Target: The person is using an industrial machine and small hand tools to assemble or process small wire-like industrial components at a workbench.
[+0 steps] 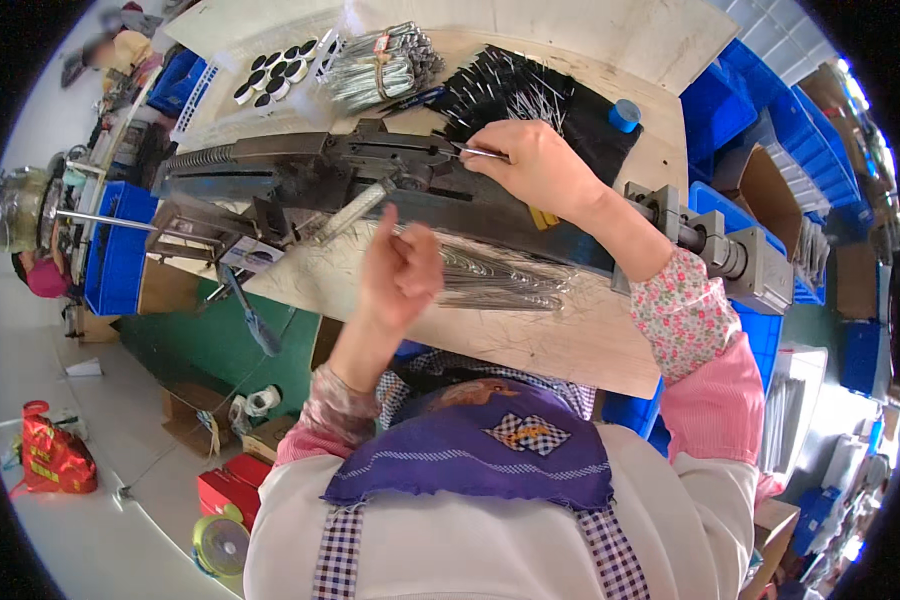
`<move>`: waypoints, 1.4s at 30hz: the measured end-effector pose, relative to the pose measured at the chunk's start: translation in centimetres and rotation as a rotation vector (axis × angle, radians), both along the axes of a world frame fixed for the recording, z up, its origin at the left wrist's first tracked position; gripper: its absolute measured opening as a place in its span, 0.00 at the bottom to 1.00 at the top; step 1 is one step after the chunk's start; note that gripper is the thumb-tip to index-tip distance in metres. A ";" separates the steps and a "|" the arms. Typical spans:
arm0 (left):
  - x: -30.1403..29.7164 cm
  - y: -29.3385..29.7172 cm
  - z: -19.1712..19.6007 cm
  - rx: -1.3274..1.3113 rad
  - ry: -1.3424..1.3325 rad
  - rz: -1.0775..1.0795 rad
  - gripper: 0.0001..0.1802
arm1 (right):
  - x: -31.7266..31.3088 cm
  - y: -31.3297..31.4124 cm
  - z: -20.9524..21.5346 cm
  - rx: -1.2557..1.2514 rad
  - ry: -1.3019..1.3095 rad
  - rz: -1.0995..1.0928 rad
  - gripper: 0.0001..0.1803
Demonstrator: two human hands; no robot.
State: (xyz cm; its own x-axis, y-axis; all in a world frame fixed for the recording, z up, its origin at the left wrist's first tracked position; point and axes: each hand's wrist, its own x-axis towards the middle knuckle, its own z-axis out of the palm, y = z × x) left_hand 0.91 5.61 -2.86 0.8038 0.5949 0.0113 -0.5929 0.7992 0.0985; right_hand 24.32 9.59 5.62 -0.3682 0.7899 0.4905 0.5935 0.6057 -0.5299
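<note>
My right hand (535, 165) is closed in a pinch on a thin metal rod (486, 152) at the right end of a dark metal bench fixture (370, 152). The rod's left tip reaches to the fixture's jaw area. My left hand (400, 268) hangs in front of the fixture, slightly blurred, fingers loosely curled and one digit pointing up. Nothing shows in it. Just beyond it, apart from the fingers, slants a lever with a pale grip (354, 212). Bent metal wires (505, 280) lie in a bundle on the wooden table (560, 340), near the fixture.
Behind the fixture lie a bundle of metal rods (385, 68), a black cloth (605, 135) with loose rods, a blue cap (625, 115) and a tray (195, 105) of black-and-white round pieces. A cylindrical metal mechanism (715, 250) stands at right, beside blue bins (715, 110).
</note>
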 end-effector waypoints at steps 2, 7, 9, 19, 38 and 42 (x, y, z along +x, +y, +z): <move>-0.5 1.7 5.0 -0.100 -0.022 0.024 0.30 | 0.2 -0.2 0.0 -0.047 0.023 -0.006 0.10; 0.6 1.3 10.5 -0.147 -0.116 0.000 0.25 | 0.2 0.0 -0.3 -0.090 0.018 -0.047 0.08; 0.6 1.1 10.3 -0.203 -0.177 0.031 0.24 | 0.0 -0.2 -0.6 -0.136 0.022 -0.057 0.08; 3.8 -0.5 1.9 1.232 1.416 0.524 0.11 | -0.7 -0.5 -0.7 0.034 -0.056 -0.106 0.06; -6.9 0.7 -0.9 0.091 1.009 0.936 0.13 | 2.4 -10.5 -4.0 -0.193 -0.228 -0.472 0.11; 2.0 -2.0 6.1 0.727 0.904 0.857 0.15 | 3.1 -14.3 2.6 -0.297 0.017 -0.520 0.08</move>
State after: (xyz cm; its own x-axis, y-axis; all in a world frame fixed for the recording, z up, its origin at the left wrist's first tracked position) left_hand 2.91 3.60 3.29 0.1039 0.9731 0.2054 -0.3712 -0.1537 0.9157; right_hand 27.42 -4.71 8.25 0.1092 0.9686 0.2235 0.7627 0.0626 -0.6437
